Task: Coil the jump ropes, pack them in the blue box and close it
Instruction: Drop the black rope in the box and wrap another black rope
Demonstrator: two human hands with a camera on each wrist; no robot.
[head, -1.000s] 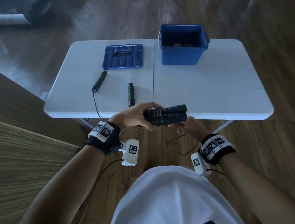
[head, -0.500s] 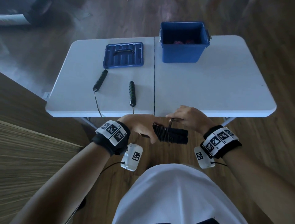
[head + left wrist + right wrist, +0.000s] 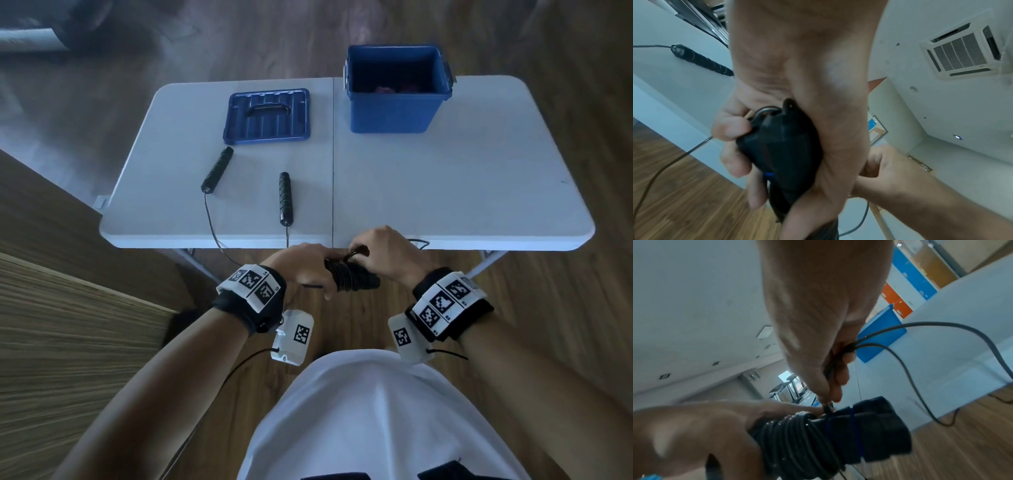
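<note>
My left hand (image 3: 308, 270) grips a black jump rope bundle (image 3: 352, 279), two handles side by side with cord wound round them, just in front of the table's near edge. The bundle (image 3: 828, 434) shows coils of cord and a thin blue band. My right hand (image 3: 380, 255) pinches a loop of that cord (image 3: 920, 363) right above the bundle. A second black rope lies on the table's left half, with its handles (image 3: 218, 169) (image 3: 285, 198) apart and its cord hanging over the edge. The open blue box (image 3: 395, 89) stands at the back.
The blue lid (image 3: 267, 115) lies flat at the back left of the white folding table (image 3: 445, 192). Something reddish sits inside the box. Wooden floor surrounds the table, and a wooden panel (image 3: 68, 325) stands at my left.
Both hands have come down and closer to my body with the bundle. My right hand moved from under the bundle to above it and now pinches the loose cord.
</note>
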